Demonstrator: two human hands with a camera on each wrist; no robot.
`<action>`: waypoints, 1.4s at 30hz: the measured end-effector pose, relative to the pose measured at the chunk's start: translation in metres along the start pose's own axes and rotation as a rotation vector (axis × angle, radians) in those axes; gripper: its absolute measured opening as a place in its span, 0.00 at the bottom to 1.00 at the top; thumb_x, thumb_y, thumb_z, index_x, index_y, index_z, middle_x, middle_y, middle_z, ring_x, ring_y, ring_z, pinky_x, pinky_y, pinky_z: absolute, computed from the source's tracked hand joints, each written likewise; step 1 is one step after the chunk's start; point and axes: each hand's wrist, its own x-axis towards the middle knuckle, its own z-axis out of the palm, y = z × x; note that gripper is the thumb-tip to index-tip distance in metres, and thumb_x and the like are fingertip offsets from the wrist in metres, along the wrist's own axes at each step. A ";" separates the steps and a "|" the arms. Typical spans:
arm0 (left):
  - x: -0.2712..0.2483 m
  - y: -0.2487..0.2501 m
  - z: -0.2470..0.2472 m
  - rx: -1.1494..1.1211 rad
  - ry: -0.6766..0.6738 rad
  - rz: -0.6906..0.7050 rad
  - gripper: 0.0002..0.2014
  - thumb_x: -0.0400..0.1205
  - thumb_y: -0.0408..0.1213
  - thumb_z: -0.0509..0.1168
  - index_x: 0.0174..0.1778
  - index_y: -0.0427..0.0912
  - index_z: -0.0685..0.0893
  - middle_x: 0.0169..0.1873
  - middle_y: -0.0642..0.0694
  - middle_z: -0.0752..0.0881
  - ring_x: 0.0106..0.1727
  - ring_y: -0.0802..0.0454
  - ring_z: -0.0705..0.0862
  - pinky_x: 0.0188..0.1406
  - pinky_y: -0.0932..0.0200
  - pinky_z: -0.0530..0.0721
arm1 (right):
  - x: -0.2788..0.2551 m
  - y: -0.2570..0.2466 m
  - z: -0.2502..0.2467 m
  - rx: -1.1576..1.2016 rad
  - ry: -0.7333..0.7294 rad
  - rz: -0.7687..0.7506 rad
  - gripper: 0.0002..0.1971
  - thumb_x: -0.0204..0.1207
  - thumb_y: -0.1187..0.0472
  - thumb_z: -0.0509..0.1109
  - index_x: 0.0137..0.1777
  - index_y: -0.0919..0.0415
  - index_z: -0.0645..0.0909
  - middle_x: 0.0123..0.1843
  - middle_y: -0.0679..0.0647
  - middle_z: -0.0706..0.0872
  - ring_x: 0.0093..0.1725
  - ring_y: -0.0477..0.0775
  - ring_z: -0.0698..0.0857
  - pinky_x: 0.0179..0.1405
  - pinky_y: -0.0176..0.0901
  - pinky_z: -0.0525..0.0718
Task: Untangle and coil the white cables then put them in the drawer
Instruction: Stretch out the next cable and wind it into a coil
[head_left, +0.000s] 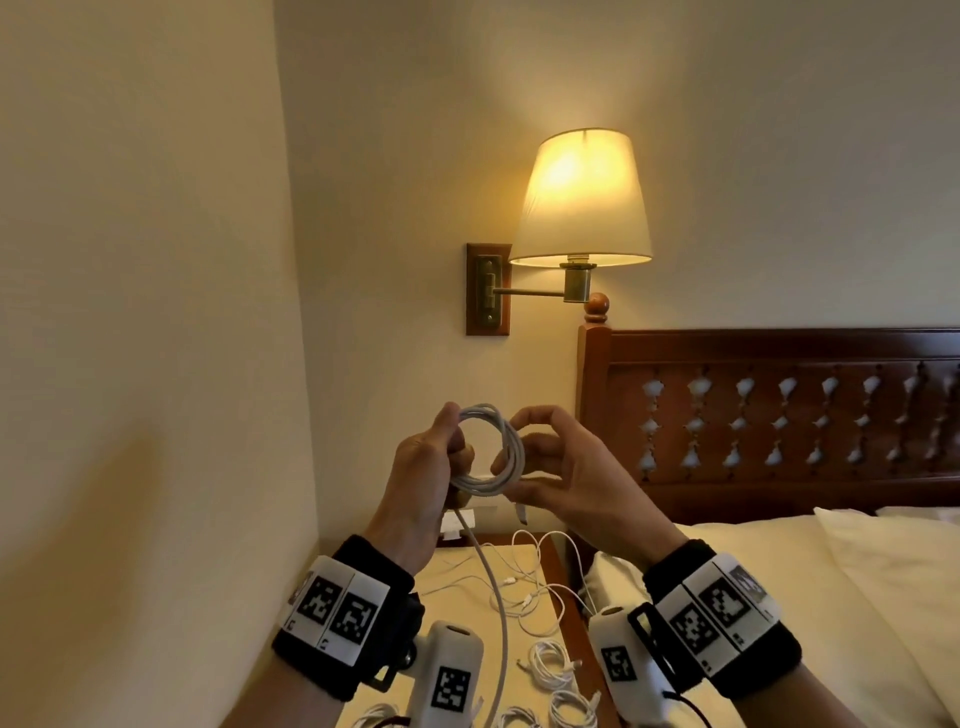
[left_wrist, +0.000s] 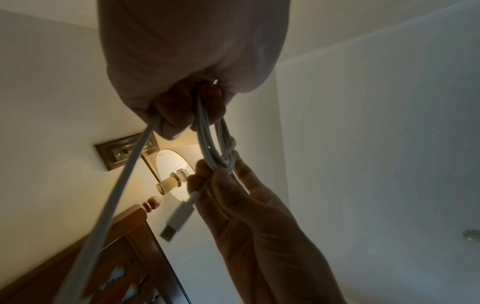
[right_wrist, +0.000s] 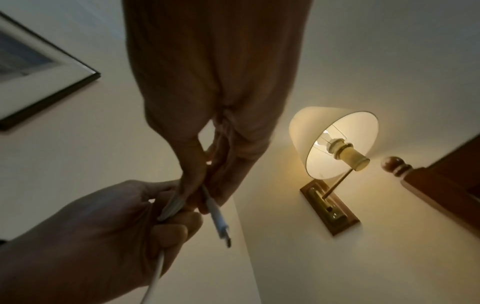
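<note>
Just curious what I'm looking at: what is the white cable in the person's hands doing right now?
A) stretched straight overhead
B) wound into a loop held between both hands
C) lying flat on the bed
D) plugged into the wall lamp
B: the white cable forms a round coil, gripped by the left hand and pinched by the right hand.

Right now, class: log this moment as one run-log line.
step: coiling | left hand: grips white cable coil | right hand: pinches coil | loose tail: hangs to nightstand | drawer: unseen
</note>
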 end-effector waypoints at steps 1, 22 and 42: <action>0.000 -0.001 0.000 -0.008 0.002 -0.012 0.21 0.88 0.52 0.54 0.30 0.47 0.72 0.22 0.53 0.68 0.27 0.54 0.62 0.29 0.56 0.64 | 0.000 -0.002 -0.002 -0.053 -0.005 0.005 0.27 0.72 0.72 0.75 0.65 0.50 0.70 0.53 0.54 0.91 0.55 0.46 0.90 0.56 0.39 0.87; 0.006 -0.008 0.008 0.209 0.094 0.165 0.23 0.87 0.53 0.55 0.27 0.45 0.71 0.21 0.50 0.67 0.25 0.54 0.64 0.30 0.57 0.65 | -0.004 -0.006 0.007 0.397 -0.018 0.385 0.15 0.83 0.56 0.61 0.61 0.65 0.82 0.38 0.52 0.73 0.30 0.43 0.69 0.27 0.33 0.68; 0.015 -0.029 0.003 0.230 -0.064 0.150 0.25 0.83 0.62 0.52 0.32 0.45 0.76 0.27 0.49 0.76 0.29 0.56 0.70 0.34 0.58 0.69 | -0.010 0.007 0.026 0.581 0.305 0.259 0.19 0.80 0.46 0.61 0.47 0.62 0.85 0.35 0.50 0.80 0.40 0.50 0.74 0.48 0.46 0.73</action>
